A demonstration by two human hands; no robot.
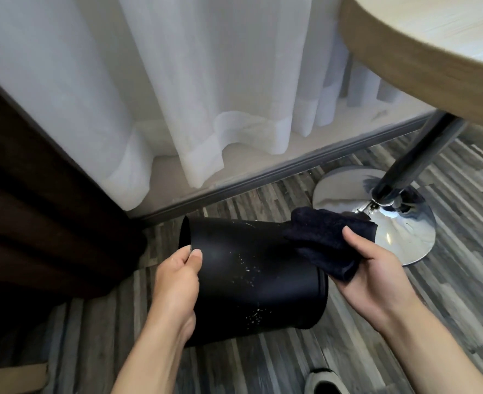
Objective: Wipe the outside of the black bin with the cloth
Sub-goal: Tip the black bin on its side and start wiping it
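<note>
While the left hand (177,275) grips the rim of the black bin (251,280), held tipped on its side above the wood-pattern floor (447,280), the right hand (376,275) clasps the dark cloth (325,237) against the bin's upper wall, near its base.

No text, label, brand, number or sign can be read anywhere in the view; the black bin (251,274) shows only pale specks on its side, and nothing is printed on the cloth (328,240).
</note>
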